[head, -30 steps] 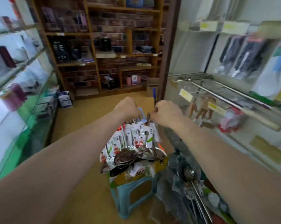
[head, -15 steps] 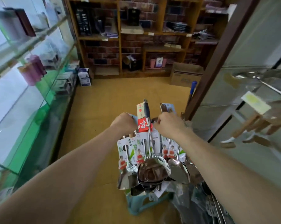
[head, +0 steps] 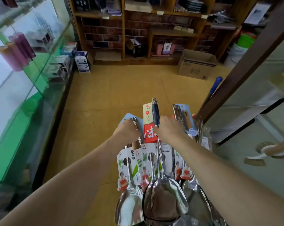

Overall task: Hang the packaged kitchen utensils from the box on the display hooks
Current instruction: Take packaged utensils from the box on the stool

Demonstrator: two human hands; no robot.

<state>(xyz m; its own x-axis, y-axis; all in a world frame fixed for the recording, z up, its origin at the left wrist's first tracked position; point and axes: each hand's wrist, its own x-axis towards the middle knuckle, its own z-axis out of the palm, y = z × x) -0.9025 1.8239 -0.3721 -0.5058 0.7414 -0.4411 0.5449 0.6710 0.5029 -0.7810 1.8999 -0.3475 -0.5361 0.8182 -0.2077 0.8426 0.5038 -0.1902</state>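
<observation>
Both hands are raised side by side in the near centre, close together but not touching. The left hand [head: 127, 130] is curled round the handle tops on the left of a bunch of packaged utensils [head: 144, 162]. The right hand [head: 168, 128] is curled round those on the right, against a dark-handled spatula [head: 155, 111] with a red card, which stands tallest. The steel blades hang nearest, at the lower edge of view. Beyond the bunch the tan floor [head: 121, 88] lies open as far as the wooden shelving [head: 138, 30]. A glass display case [head: 32, 88] borders it on the left. A brown post [head: 245, 66] and a blue-tipped pole [head: 215, 84] close the right. A cardboard box [head: 196, 66] stands far right on the floor.
</observation>
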